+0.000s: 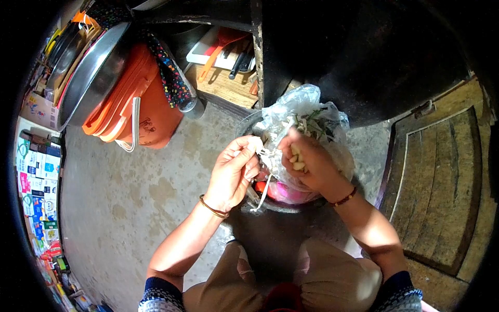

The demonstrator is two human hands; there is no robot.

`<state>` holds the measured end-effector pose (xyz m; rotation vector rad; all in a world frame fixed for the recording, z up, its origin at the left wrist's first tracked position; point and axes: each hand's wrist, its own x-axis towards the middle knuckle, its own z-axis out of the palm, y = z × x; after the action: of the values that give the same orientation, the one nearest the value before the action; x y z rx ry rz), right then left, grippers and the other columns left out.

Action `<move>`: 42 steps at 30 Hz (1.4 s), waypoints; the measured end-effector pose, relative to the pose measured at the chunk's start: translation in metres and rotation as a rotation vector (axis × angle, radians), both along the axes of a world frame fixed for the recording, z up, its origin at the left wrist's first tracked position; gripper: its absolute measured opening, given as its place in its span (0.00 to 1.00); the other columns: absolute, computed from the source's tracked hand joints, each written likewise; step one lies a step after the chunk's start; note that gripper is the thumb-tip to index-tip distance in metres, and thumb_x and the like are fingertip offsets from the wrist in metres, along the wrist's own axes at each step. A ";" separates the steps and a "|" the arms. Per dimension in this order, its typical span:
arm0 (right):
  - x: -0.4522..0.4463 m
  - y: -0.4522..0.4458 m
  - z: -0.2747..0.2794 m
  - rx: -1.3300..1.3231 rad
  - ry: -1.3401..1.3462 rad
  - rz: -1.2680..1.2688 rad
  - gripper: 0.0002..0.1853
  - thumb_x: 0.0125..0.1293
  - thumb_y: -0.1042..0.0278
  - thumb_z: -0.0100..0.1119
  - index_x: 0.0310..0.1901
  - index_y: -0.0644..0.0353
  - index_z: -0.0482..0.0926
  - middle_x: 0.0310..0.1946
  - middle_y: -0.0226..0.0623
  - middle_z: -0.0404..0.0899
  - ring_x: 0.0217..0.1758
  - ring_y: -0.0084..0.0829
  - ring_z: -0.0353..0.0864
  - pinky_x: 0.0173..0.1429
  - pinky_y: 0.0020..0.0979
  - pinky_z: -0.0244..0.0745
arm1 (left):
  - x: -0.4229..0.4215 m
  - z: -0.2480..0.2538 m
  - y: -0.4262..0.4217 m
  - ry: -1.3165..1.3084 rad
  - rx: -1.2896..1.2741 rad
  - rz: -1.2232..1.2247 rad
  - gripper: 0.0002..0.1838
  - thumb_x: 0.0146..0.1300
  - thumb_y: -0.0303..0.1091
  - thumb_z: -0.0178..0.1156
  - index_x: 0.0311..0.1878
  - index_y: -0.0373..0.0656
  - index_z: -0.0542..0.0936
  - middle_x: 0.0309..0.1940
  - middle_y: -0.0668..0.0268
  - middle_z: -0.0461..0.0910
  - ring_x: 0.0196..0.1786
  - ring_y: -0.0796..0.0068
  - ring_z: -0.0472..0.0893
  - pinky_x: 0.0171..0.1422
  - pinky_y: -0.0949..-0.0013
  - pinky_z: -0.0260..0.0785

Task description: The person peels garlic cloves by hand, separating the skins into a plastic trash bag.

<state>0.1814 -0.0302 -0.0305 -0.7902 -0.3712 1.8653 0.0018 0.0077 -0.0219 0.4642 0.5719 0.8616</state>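
Note:
My left hand (232, 171) is closed in a pinch on a pale piece of garlic (257, 143), thin papery skin hanging off it. Several peeled garlic cloves (297, 159) sit in the curled fingers of my right hand (314, 165), whose thumb is blurred. Both hands are above a bin lined with a clear plastic bag (340, 151). Pale peelings and green leafy scraps (314, 125) lie inside the bag. A pink and red item (286, 192) shows at the bin's near side, partly covered by plastic.
An orange bucket (156, 114) with a white handle stands at the left, beside a large metal basin (93, 78). Behind are a wooden shelf (223, 86) with an orange spatula (210, 61) and a knife handle (236, 66). A wooden panel (442, 182) stands at right.

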 end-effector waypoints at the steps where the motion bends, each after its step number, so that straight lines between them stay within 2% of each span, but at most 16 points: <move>1: -0.006 0.001 0.002 0.105 -0.231 -0.024 0.10 0.64 0.63 0.52 0.39 0.61 0.75 0.21 0.25 0.71 0.18 0.13 0.64 0.17 0.15 0.53 | -0.001 -0.001 0.000 0.009 0.004 -0.012 0.07 0.64 0.27 0.50 0.44 0.37 0.72 0.30 0.70 0.74 0.20 0.88 0.61 0.20 0.84 0.52; 2: -0.010 0.001 0.004 0.208 -0.461 -0.048 0.10 0.64 0.63 0.52 0.39 0.62 0.75 0.20 0.25 0.70 0.17 0.12 0.63 0.15 0.15 0.51 | -0.001 -0.002 0.001 0.019 0.008 -0.025 0.08 0.64 0.27 0.51 0.44 0.37 0.72 0.30 0.70 0.74 0.20 0.88 0.61 0.20 0.84 0.52; 9: -0.012 0.003 0.022 0.148 -0.726 0.162 0.09 0.61 0.64 0.56 0.36 0.61 0.78 0.15 0.23 0.68 0.14 0.11 0.60 0.17 0.15 0.53 | 0.002 0.011 -0.005 0.204 0.199 -0.016 0.07 0.63 0.27 0.52 0.43 0.39 0.71 0.27 0.72 0.72 0.21 0.88 0.64 0.21 0.83 0.54; 11: -0.012 0.003 0.018 0.319 -0.880 0.120 0.14 0.60 0.60 0.50 0.27 0.63 0.75 0.17 0.30 0.72 0.22 0.21 0.69 0.29 0.26 0.65 | 0.001 0.014 -0.006 0.513 0.445 -0.046 0.07 0.61 0.28 0.54 0.42 0.39 0.72 0.29 0.72 0.73 0.24 0.88 0.67 0.25 0.83 0.59; 12: -0.013 0.003 0.013 0.319 -0.879 0.121 0.14 0.60 0.60 0.50 0.27 0.63 0.75 0.17 0.30 0.72 0.22 0.21 0.69 0.29 0.26 0.65 | -0.001 0.015 -0.005 0.514 0.444 -0.045 0.07 0.61 0.28 0.54 0.42 0.39 0.72 0.29 0.72 0.73 0.24 0.88 0.67 0.25 0.83 0.59; 14: -0.013 0.004 0.004 0.697 -1.207 -0.072 0.12 0.57 0.62 0.50 0.27 0.63 0.75 0.19 0.37 0.75 0.23 0.28 0.73 0.30 0.30 0.68 | -0.004 0.016 0.000 0.647 0.573 -0.109 0.08 0.61 0.29 0.56 0.42 0.38 0.73 0.30 0.72 0.74 0.28 0.87 0.71 0.31 0.82 0.64; 21: -0.010 -0.001 0.008 0.473 -1.117 -0.002 0.10 0.54 0.64 0.53 0.27 0.63 0.76 0.20 0.41 0.75 0.24 0.31 0.75 0.32 0.32 0.71 | -0.002 0.016 -0.002 0.757 0.601 -0.152 0.10 0.61 0.30 0.56 0.43 0.35 0.75 0.29 0.71 0.76 0.31 0.85 0.74 0.37 0.81 0.67; 24: -0.012 -0.003 0.009 0.423 -1.048 -0.009 0.08 0.54 0.66 0.53 0.27 0.62 0.76 0.19 0.37 0.76 0.23 0.28 0.75 0.32 0.30 0.71 | 0.002 0.010 -0.006 0.700 0.579 -0.026 0.07 0.63 0.30 0.54 0.38 0.35 0.76 0.21 0.72 0.74 0.21 0.88 0.71 0.24 0.83 0.63; 26: -0.017 -0.004 0.003 0.340 -0.890 -0.056 0.03 0.56 0.74 0.58 0.28 0.61 0.75 0.16 0.23 0.70 0.17 0.12 0.65 0.20 0.17 0.59 | -0.001 0.005 -0.005 0.371 0.265 -0.117 0.09 0.64 0.32 0.53 0.36 0.35 0.76 0.21 0.72 0.74 0.18 0.89 0.65 0.20 0.83 0.56; 29: -0.011 -0.002 0.002 0.321 -0.687 -0.029 0.02 0.57 0.75 0.57 0.29 0.61 0.75 0.15 0.23 0.69 0.16 0.12 0.63 0.19 0.16 0.56 | 0.000 0.011 -0.002 0.246 0.143 -0.144 0.10 0.65 0.33 0.51 0.40 0.35 0.75 0.24 0.72 0.72 0.18 0.90 0.60 0.19 0.83 0.50; 33: -0.008 -0.003 0.008 0.250 -0.811 -0.032 0.01 0.57 0.75 0.57 0.29 0.61 0.75 0.15 0.23 0.69 0.16 0.11 0.63 0.18 0.16 0.54 | -0.001 0.009 0.001 0.270 0.212 -0.183 0.11 0.65 0.36 0.52 0.43 0.37 0.74 0.26 0.73 0.71 0.19 0.90 0.62 0.20 0.85 0.52; 34: -0.008 -0.002 0.015 0.274 -0.877 0.009 0.04 0.56 0.72 0.56 0.28 0.61 0.76 0.17 0.27 0.73 0.21 0.15 0.68 0.25 0.20 0.62 | 0.001 0.009 0.000 0.270 0.210 -0.183 0.11 0.65 0.36 0.52 0.43 0.37 0.74 0.26 0.73 0.71 0.19 0.90 0.62 0.20 0.85 0.52; 36: -0.010 -0.003 0.021 0.297 -0.936 0.052 0.07 0.55 0.68 0.55 0.26 0.62 0.76 0.20 0.31 0.76 0.27 0.19 0.74 0.33 0.25 0.70 | 0.003 0.012 -0.002 0.612 0.584 -0.144 0.12 0.65 0.36 0.52 0.43 0.37 0.75 0.27 0.73 0.72 0.19 0.90 0.61 0.20 0.85 0.53; 39: -0.008 -0.003 0.020 0.306 -0.904 0.047 0.07 0.55 0.68 0.56 0.26 0.62 0.77 0.22 0.34 0.78 0.27 0.21 0.75 0.34 0.27 0.70 | -0.008 0.009 0.006 0.407 0.318 -0.212 0.12 0.64 0.36 0.53 0.42 0.36 0.76 0.28 0.73 0.72 0.19 0.89 0.60 0.20 0.84 0.52; 40: -0.002 -0.001 0.013 0.537 -1.023 -0.005 0.05 0.55 0.70 0.57 0.30 0.62 0.77 0.20 0.29 0.75 0.23 0.17 0.71 0.28 0.23 0.66 | -0.010 0.007 0.008 0.219 0.154 -0.226 0.12 0.64 0.36 0.52 0.42 0.36 0.76 0.28 0.73 0.72 0.19 0.89 0.60 0.20 0.83 0.52; 42: 0.006 0.001 0.009 0.773 -1.133 -0.057 0.05 0.56 0.72 0.58 0.34 0.62 0.77 0.18 0.24 0.72 0.20 0.13 0.68 0.23 0.19 0.62 | -0.011 0.013 0.011 0.226 0.129 -0.180 0.16 0.65 0.38 0.51 0.47 0.35 0.73 0.26 0.73 0.70 0.22 0.88 0.61 0.22 0.83 0.53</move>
<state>0.1877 -0.0295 -0.0214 -1.1860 -1.6210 0.8878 -0.0093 0.0189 -0.0094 0.7257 0.6734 0.6805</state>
